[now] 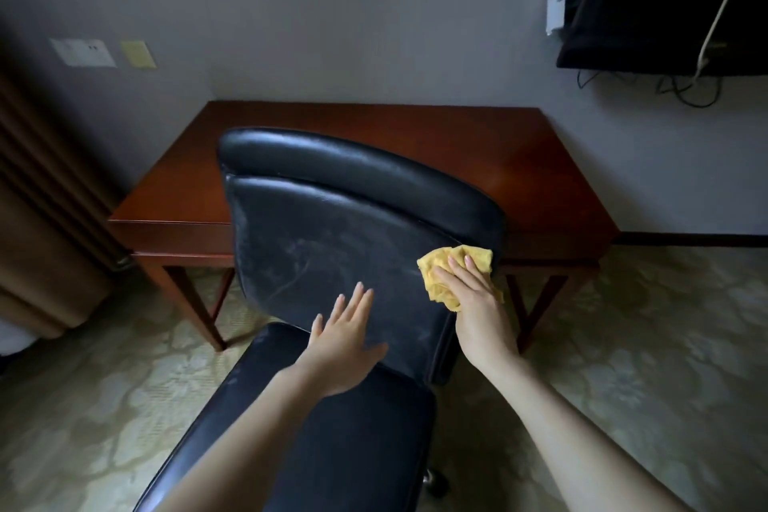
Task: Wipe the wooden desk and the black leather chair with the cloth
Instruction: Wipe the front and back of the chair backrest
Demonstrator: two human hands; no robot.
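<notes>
Surroundings: a black leather chair [332,237] is standing directly ahead of both hands, its backrest facing the person and its seat running under the forearms. Beyond the hands, behind the backrest, a wooden table [552,179] is sitting against the wall; the backrest is blocking the middle of its front edge. Above and to the right of the right hand, a dark TV [665,0] is hanging on the wall with cables [685,91] trailing beneath it. Far to the left of the left hand, a brown curtain [41,200] is hanging, with two wall plates [83,52] above it. A patterned carpet [644,324] is lying under everything.

Hands: the left hand [345,345] is lying flat against the lower backrest, fingers straight and spread, gripping nothing. The right hand [478,303] is pressing a yellow cloth [432,260] against the backrest's right edge, fingers extended over it; the cloth is bunching out on either side of the hand.

Limits of view: the right thumb is hiding beneath the cloth. The chair's base is being hidden by the seat, apart from one caster [432,480] showing below the right forearm. The TV is being cut off at the top right. Pale smears are showing on the backrest between the hands.
</notes>
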